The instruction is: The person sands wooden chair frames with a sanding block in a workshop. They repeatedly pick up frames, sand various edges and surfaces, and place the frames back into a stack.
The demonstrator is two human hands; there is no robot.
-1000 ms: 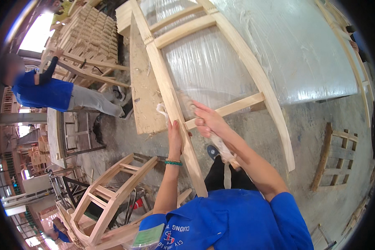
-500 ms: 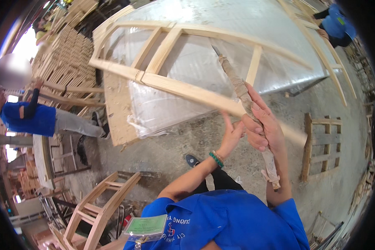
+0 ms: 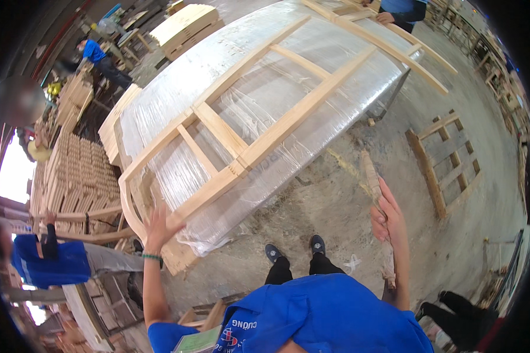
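Observation:
A pale wooden frame with curved ends and crossbars [image 3: 222,129] lies across a table covered in clear plastic sheeting [image 3: 335,112]. My left hand [image 3: 158,230] is at the frame's near left end, fingers spread, seemingly touching the rail beside the curved corner. Out to the right, away from the table, my right hand [image 3: 390,216] is wrapped around a long tool with a tape-wrapped handle [image 3: 371,172]. The tool points up and away from me; its metal tip does not show clearly now.
A co-worker's hand [image 3: 386,17] rests by a second wooden frame [image 3: 394,53] at the table's far right. Someone in a blue shirt [image 3: 62,259] stands at left, near stacked wooden pieces [image 3: 79,182]. A slatted pallet [image 3: 425,173] lies on the floor at right.
The wooden frame has swung round and now lies further onto the table. My left hand has moved left to its curved end. My right hand has drawn the tool away from the frame.

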